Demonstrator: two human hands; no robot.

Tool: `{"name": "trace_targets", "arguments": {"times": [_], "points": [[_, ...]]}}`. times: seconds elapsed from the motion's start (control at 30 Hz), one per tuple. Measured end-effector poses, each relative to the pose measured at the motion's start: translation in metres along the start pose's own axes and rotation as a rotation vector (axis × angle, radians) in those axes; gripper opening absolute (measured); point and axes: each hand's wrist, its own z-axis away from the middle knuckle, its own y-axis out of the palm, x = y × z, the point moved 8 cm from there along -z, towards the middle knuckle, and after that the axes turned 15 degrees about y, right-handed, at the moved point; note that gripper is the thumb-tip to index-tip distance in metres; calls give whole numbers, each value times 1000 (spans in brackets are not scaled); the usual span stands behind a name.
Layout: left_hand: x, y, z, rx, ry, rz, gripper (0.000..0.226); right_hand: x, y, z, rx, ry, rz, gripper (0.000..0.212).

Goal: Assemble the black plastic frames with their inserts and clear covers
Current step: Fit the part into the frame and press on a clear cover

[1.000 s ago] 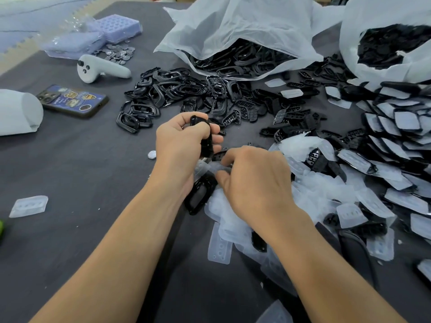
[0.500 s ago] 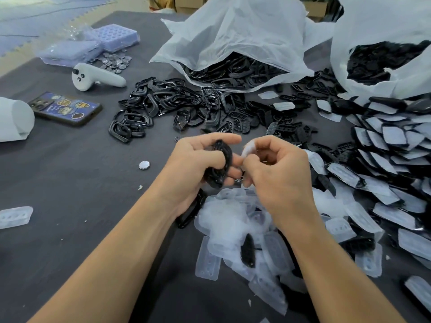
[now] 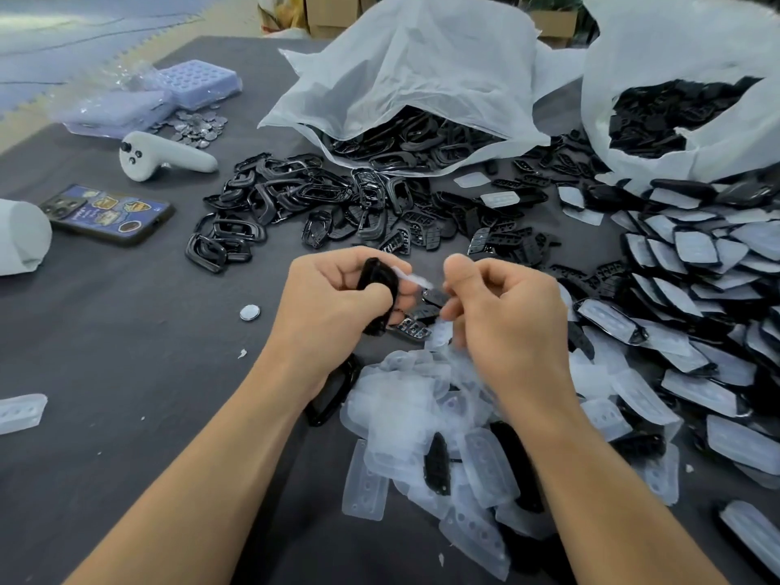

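Btwn hands (image 3: 333, 308) (image 3: 510, 323): 1 frame (image 3: 377, 277), 1 cover (image 3: 413, 279)

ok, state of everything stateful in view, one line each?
left hand: grips black frame
right hand: pinches clear cover
black frame: held in the air
clear cover: at frame's edge, not seated
middle bag: open, frames spilling out
right bag: open, black parts inside
phone: lying back up
controller: lying on its side

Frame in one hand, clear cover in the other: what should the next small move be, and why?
Probably press the clear cover into the black frame. The left hand grips the frame, the right hand pinches the cover, and the cover's end reaches the frame but is not seated in it.
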Motion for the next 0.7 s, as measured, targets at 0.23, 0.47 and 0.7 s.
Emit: {"name": "trace_targets", "arguments": {"times": [0.23, 0.47, 0.7], "points": [[-6, 15, 6, 158, 61, -42, 39, -5, 19, -3, 298, 232, -443, 24], [21, 2, 6, -27, -180, -35, 35, 9, 1, -4, 319, 123, -538, 21], [20, -1, 10, -73, -185, -162, 16, 15, 11, 1, 401, 4, -269, 16]]}}
